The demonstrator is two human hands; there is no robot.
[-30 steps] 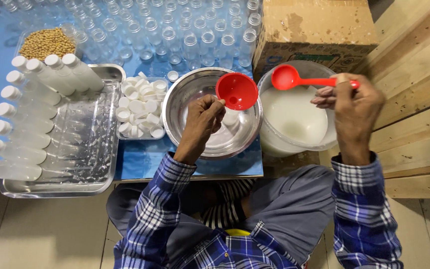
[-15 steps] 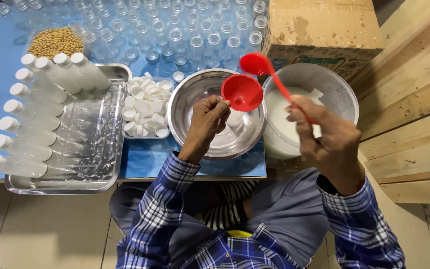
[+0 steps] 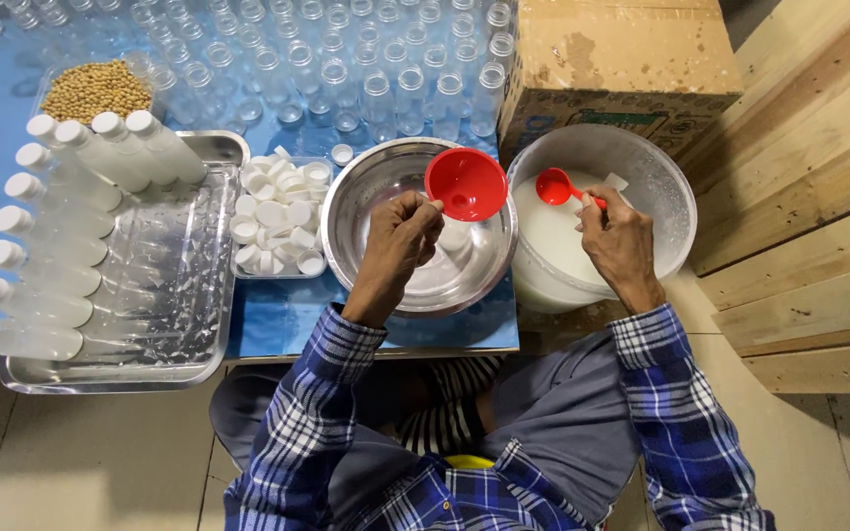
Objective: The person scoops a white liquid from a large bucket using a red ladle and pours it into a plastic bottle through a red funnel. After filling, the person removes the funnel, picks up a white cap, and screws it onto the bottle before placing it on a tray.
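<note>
The left hand [image 3: 400,231] was clenched on the rim of a red funnel [image 3: 465,184], its wide mouth facing up and its axis upright over the steel bowl [image 3: 366,192]; the funnel sat just beyond the fingertips. The right hand's [image 3: 622,241] grip pinched the handle of a red scoop [image 3: 555,186], whose long axis ran leftward from the fingers, its cup low over the white liquid in the white tub [image 3: 666,182]. Capped bottles lay in the metal tray [image 3: 204,354] on the blue worktop [image 3: 287,320].

Left hand [image 3: 403,228] raised, fingers pinched closed; right hand [image 3: 620,236] curled tight, wrist bent; both forearms extended forward.
</note>
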